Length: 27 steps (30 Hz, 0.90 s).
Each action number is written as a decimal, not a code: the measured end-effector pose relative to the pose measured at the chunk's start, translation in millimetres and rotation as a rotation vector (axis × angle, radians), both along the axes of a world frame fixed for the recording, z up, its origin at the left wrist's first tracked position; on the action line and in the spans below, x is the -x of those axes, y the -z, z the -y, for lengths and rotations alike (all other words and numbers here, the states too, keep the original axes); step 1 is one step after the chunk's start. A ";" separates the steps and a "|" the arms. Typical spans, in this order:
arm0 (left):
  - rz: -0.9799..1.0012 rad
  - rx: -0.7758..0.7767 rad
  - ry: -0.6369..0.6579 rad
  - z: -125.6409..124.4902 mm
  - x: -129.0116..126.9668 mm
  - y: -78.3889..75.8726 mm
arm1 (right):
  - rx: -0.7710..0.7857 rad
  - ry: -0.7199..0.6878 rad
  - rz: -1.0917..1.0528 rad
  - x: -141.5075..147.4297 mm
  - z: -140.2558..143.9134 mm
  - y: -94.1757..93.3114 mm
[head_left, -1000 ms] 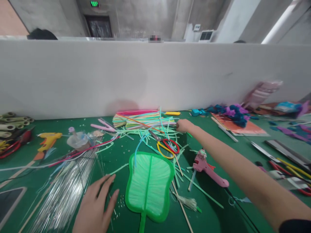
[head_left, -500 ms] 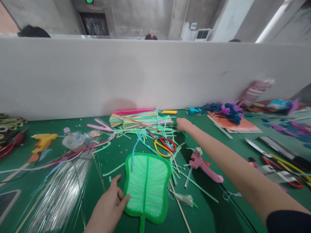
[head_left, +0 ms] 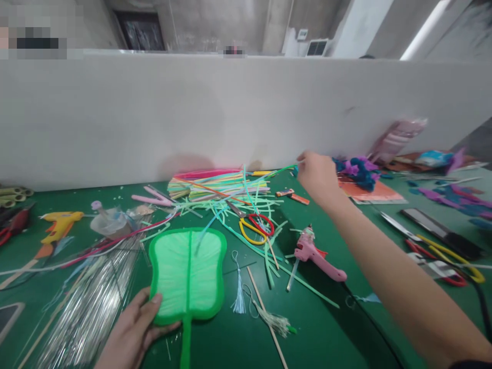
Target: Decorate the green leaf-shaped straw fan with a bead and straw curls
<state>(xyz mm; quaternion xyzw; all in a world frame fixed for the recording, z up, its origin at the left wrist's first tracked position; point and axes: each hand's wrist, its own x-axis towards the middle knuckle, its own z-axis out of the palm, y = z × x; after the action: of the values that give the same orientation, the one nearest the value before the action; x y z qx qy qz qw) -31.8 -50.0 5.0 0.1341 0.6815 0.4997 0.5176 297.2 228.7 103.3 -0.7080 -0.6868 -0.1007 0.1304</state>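
Observation:
My left hand (head_left: 132, 330) grips the lower left edge of a green leaf-shaped fan (head_left: 207, 277), thumb on the front and fingers behind. The fan has a thick fuzzy-looking rim, a centre rib and a stem pointing down. My right hand (head_left: 317, 174) is closed in a pinch near the white partition. From its fingertips a green pipe cleaner (head_left: 282, 170) slants down left to a pile of coloured pipe cleaners (head_left: 219, 187). Scissors with red and yellow handles (head_left: 251, 236) lie in front of that pile among loose pale green pieces.
A pink glue gun (head_left: 317, 259) with a black cord lies below my right forearm. Two tassels (head_left: 239, 294) and a thin wooden stick (head_left: 265, 312) are right of the fan. At left are a yellow glue gun (head_left: 61, 225) and a bundle of shiny wires (head_left: 96, 302). The white partition (head_left: 246, 113) stands behind.
My right hand has moved up and right from the pile, drawing out a green pipe cleaner. My left hand has closed on the fan, which has shifted left and uncovered a blue tassel.

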 end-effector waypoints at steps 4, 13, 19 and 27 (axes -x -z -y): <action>0.054 -0.061 0.133 -25.9 -26.7 -1.0 | -0.421 -0.279 -0.394 7.6 75.9 -25.4; -1.259 -0.519 0.204 -41.6 -11.8 -22.8 | -0.340 -0.335 -0.721 15.4 197.3 -25.0; -1.602 -0.895 0.492 -31.9 -38.1 -57.9 | -0.092 -0.436 -0.853 16.3 223.2 -16.9; -1.232 -0.760 0.844 -19.1 -34.1 -49.2 | 0.290 -0.504 -1.067 19.6 209.4 7.2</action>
<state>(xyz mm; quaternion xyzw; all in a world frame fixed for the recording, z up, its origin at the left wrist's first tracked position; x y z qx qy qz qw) 2.3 -31.0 54.2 0.7924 0.5202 0.2969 0.1156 277.5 19.3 96.1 -0.4870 -0.6798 0.3967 0.3786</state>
